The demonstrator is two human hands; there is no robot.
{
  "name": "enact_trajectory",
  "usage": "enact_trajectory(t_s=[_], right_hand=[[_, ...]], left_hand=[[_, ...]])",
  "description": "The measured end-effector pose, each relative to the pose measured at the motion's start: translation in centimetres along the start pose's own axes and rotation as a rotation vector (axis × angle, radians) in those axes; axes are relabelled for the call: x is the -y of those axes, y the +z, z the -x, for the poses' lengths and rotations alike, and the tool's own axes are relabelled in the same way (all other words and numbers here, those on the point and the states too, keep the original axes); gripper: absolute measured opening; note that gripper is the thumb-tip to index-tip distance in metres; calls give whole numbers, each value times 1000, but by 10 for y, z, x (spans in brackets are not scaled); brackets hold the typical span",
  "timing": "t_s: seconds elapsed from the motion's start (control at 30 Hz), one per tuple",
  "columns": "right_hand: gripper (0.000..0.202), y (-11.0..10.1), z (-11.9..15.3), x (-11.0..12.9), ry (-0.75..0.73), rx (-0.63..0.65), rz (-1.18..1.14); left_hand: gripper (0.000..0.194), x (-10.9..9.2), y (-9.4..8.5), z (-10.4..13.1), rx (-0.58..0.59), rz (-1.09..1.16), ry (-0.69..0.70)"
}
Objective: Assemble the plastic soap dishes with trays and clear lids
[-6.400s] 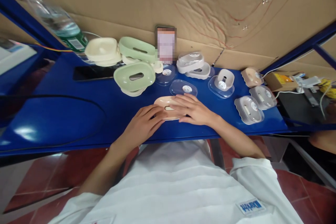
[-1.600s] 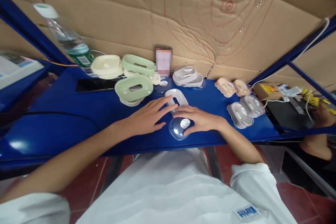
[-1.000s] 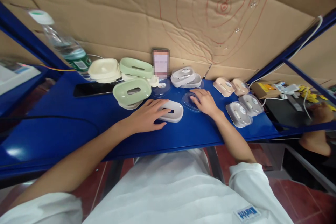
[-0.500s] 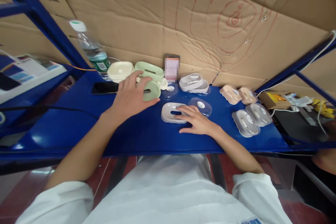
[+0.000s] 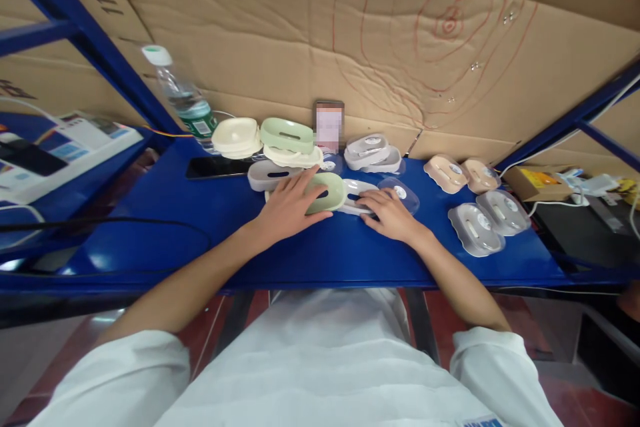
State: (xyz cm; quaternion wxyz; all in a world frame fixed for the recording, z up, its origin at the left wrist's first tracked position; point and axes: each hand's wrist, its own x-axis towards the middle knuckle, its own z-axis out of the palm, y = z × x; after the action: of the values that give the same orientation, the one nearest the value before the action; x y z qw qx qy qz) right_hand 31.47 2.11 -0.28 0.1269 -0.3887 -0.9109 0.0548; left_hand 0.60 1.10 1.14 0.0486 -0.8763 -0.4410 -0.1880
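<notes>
My left hand (image 5: 290, 210) grips a light green oval dish (image 5: 331, 192) with a slot in its middle, at the table's centre; a paler piece shows partly beneath my fingers. My right hand (image 5: 393, 215) rests on a whitish slotted dish (image 5: 354, 195), its fingers over the right part. The green dish meets or overlaps the whitish one's left end. A clear lid with a round label (image 5: 406, 196) lies just behind my right hand. Behind my left hand sits a grey-white slotted dish (image 5: 265, 175).
Cream dishes (image 5: 235, 137), another green dish (image 5: 287, 135) and stacked grey dishes (image 5: 373, 152) stand along the cardboard wall. A bottle (image 5: 193, 110) and black phone (image 5: 215, 167) are left. Peach boxes (image 5: 445, 173) and clear-lidded grey boxes (image 5: 476, 229) sit right.
My left hand has moved right and toward me with the green dish, uncovering the grey-white dish behind. My right hand stays on the whitish dish. The view has shifted slightly.
</notes>
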Motion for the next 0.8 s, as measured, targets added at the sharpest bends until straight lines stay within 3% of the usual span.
enact_trajectory(t_s=[0.1, 0.23, 0.33, 0.47, 0.63, 0.7, 0.8], right_hand=[[46, 0, 0, -1, 52, -31, 22], [51, 1, -1, 4, 57, -65, 12], [51, 3, -1, 4, 45, -60, 17], [48, 7, 0, 0, 39, -34, 36], [44, 9, 0, -4, 48, -29, 59], [44, 10, -1, -5, 51, -26, 67], [42, 9, -2, -5, 76, -35, 82]], left_hand=[[52, 9, -1, -3, -38, 14, 12], [49, 39, -6, -11, -170, 0, -199], [48, 60, -8, -14, -188, -43, -326], [47, 71, -8, -14, -174, -76, -384], [63, 87, -7, -8, -276, -155, -541], [65, 96, -9, -6, -239, -157, -603], [45, 107, -19, -5, -163, -124, -649]])
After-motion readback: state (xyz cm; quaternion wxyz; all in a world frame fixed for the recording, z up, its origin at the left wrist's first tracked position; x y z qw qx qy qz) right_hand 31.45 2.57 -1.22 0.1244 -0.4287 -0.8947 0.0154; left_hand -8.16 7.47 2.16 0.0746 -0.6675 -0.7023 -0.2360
